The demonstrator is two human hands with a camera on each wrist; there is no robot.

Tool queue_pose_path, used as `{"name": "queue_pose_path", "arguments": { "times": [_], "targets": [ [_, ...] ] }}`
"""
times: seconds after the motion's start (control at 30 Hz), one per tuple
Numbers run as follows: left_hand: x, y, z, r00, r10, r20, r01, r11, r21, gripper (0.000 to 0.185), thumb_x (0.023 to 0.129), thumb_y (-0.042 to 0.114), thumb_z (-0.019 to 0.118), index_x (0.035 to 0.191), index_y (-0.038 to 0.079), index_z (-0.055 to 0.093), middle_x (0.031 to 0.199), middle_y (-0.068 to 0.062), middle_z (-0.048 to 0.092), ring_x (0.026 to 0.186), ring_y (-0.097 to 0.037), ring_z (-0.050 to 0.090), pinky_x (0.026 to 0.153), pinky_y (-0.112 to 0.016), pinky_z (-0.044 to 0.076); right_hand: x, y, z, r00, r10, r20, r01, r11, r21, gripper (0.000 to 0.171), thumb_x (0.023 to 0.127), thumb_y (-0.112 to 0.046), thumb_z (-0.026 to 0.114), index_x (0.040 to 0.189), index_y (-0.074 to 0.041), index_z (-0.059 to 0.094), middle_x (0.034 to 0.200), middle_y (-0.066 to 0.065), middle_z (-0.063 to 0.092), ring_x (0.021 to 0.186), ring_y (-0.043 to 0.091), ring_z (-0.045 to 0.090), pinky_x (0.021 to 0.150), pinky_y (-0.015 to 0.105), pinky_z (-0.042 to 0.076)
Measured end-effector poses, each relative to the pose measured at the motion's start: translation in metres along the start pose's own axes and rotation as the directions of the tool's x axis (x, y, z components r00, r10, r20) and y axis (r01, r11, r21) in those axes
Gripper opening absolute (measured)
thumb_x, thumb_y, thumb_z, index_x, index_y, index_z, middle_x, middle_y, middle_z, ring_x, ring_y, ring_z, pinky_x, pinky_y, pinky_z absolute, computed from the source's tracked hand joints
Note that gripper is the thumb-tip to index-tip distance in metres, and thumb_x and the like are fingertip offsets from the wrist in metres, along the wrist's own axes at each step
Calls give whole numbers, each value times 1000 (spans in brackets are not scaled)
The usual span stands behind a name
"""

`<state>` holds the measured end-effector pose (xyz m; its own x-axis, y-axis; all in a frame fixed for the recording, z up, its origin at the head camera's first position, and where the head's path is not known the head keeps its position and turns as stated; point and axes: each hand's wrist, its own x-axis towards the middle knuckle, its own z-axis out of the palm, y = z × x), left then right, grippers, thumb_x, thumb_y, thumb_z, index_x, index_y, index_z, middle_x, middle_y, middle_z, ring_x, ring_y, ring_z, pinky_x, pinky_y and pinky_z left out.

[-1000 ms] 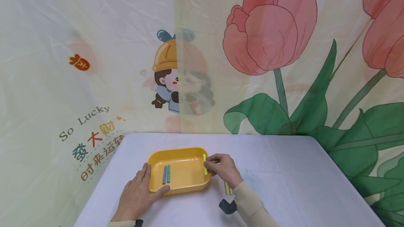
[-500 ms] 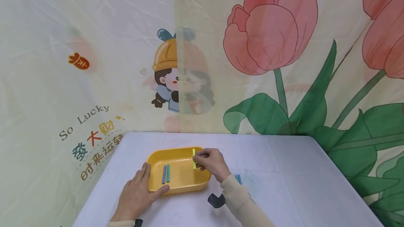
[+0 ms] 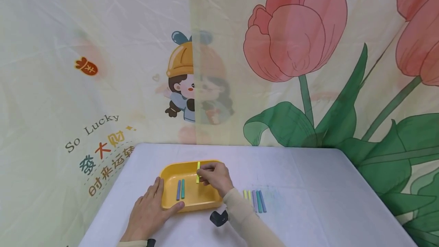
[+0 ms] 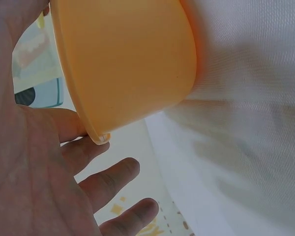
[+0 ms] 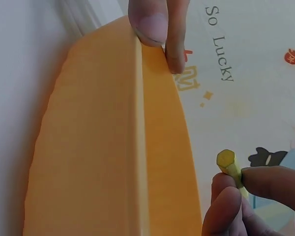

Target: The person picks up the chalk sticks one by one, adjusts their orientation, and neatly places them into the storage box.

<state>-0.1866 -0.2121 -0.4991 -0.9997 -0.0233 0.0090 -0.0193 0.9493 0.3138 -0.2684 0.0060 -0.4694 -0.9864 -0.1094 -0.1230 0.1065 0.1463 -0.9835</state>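
I've got the right hand (image 3: 212, 177) over the yellow tray (image 3: 171, 170), fingers pinched on a yellow-green chalk stick (image 3: 197, 172) just below centre of the head frame. The stick's long axis runs up-down in that picture, its upper end toward the tray's far rim, and I can't tell if it touches the tray floor. The right wrist view gives me what the head view can't: the stick's six-sided end face (image 5: 226, 160), lower right, clamped between thumb and fingertips. Left hand (image 3: 148, 213) lies flat on the tabletop (image 3: 308, 186), fingers straight, thumb against the tray's near left corner; the left wrist view shows the open palm beside the tray's outer wall (image 4: 128, 64). Only the head view shows two chalk sticks (image 3: 180, 189) lying parallel in the tray, and a row of loose chalk sticks (image 3: 255, 200) on the tabletop, right of the forearm.
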Motion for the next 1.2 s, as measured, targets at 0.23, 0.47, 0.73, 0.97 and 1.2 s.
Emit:
{"name": "queue_pose_path", "arguments": {
  "times": [0.23,0.47,0.73,0.97,1.2],
  "targets": [
    [2,1,0,1000,-5,8,5,1000,4,132,76,93,45,156,-9,22,161,-30,25,141,-48,35,108,-69,32,4,7,17,1000,6,-3,-6,1000,2,18,86,-11,79,99,0,74,82,7,73,67,18,70,61,29,61],
    [1,0,0,1000,-1,2,1,1000,-1,133,75,96,41,157,-8,21,161,-29,25,141,-48,35,109,-68,32,7,13,29,1000,17,-6,-17,997,-71,12,87,-11,79,94,-3,75,76,6,72,64,17,69,59,28,61],
    [1,2,0,1000,-14,17,14,1000,-6,133,75,95,43,157,-7,21,162,-29,24,141,-48,35,108,-69,32,9,20,41,999,38,13,-34,978,-204,7,86,-11,80,89,-6,75,69,3,69,59,15,66,56,26,57],
    [-1,0,0,1000,5,20,-4,1000,-21,129,78,91,47,157,-7,21,162,-28,24,142,-47,35,109,-69,32,14,35,47,998,58,23,-50,962,-270,9,85,-8,80,81,-8,72,63,3,67,54,12,60,49,21,48],
    [0,-1,-1,1000,15,5,-15,1000,-1,129,78,92,46,157,-8,21,162,-28,25,141,-47,37,107,-69,33,20,39,56,999,40,-1,-38,955,-293,12,84,-7,80,78,-9,70,60,3,65,52,11,58,47,20,48]
  ]
}}
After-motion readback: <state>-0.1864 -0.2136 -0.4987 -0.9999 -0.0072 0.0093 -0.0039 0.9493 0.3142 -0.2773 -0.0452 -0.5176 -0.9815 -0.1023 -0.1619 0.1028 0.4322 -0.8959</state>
